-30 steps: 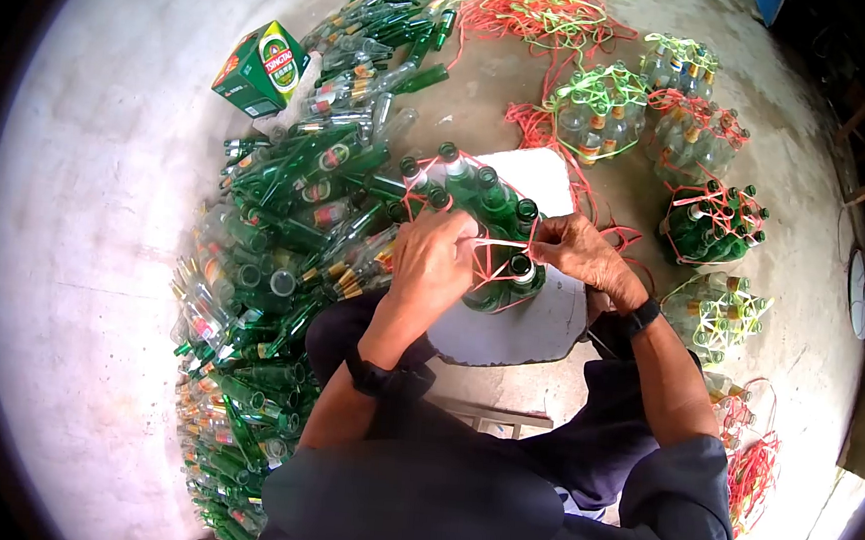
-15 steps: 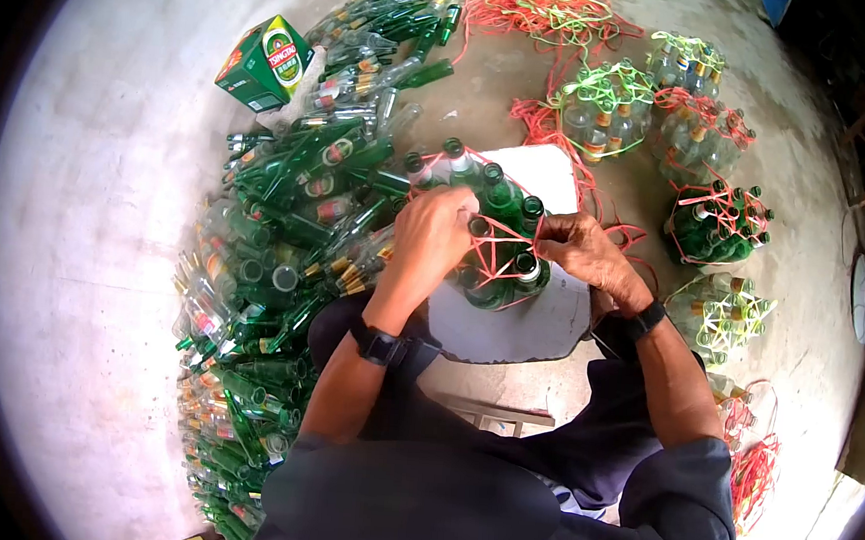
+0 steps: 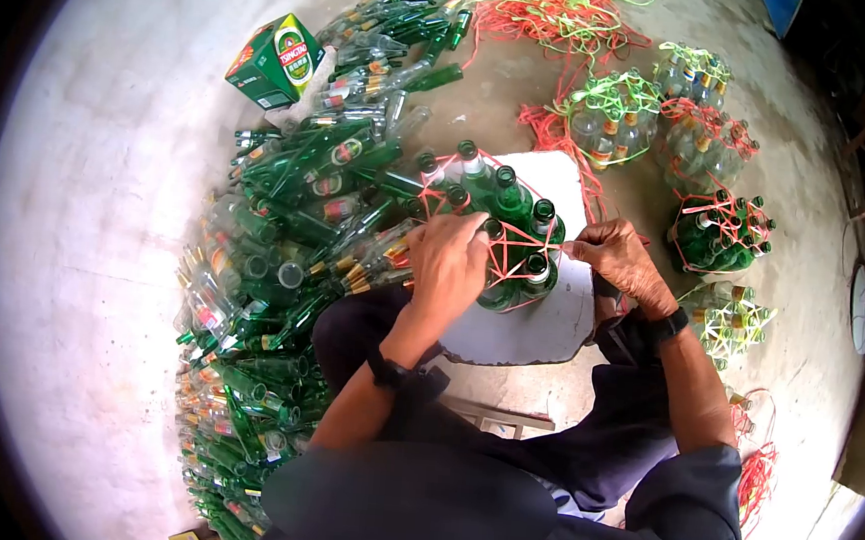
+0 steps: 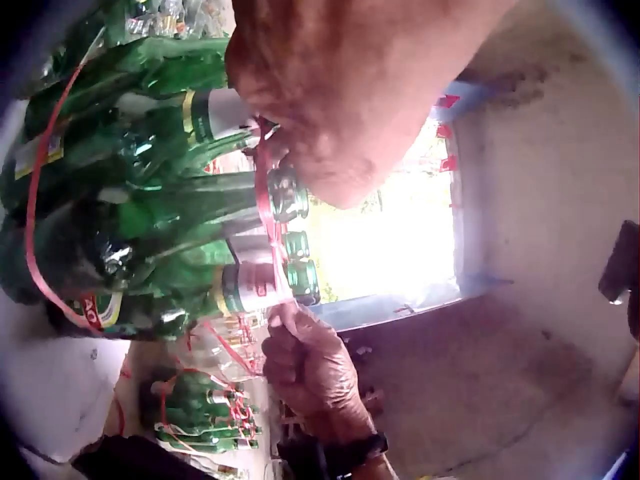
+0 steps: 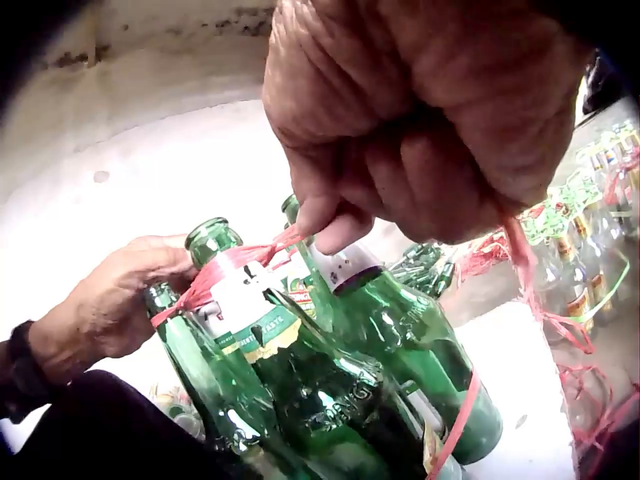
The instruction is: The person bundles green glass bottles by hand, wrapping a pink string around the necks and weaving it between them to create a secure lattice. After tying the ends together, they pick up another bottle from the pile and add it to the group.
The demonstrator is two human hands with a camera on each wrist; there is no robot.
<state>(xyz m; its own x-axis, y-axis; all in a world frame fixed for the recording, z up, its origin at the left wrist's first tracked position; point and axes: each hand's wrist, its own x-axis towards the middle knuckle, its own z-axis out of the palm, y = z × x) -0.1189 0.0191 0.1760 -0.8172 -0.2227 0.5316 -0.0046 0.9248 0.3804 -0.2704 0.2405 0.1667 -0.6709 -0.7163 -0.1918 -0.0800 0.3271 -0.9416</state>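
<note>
A bundle of green glass bottles [image 3: 503, 188] stands upright on a white block [image 3: 518, 338], red plastic string [image 3: 511, 241] laced around and between the necks. On the near left of the bundle, my left hand [image 3: 450, 266] curls its fingers at a bottle neck and grips the string there. From the right, my right hand [image 3: 619, 263] pinches the string between thumb and fingers, pulling it taut across the necks. In the right wrist view the string [image 5: 235, 265] runs past a bottle's foil collar to the right fingertips; a loose length hangs below that hand.
Green and clear bottles [image 3: 302, 196] lie heaped along the left, with a green Tsingtao carton [image 3: 275, 61] beyond them. Tied bundles [image 3: 721, 233] line the right side. Red and yellow-green string [image 3: 560, 18] lies piled at the back, and a white fan [image 3: 859, 307] stands far right.
Both hands have shifted slightly rightward in view, along with the whole scene. My right hand has drawn a little away from the bottle necks, stretching the string out.
</note>
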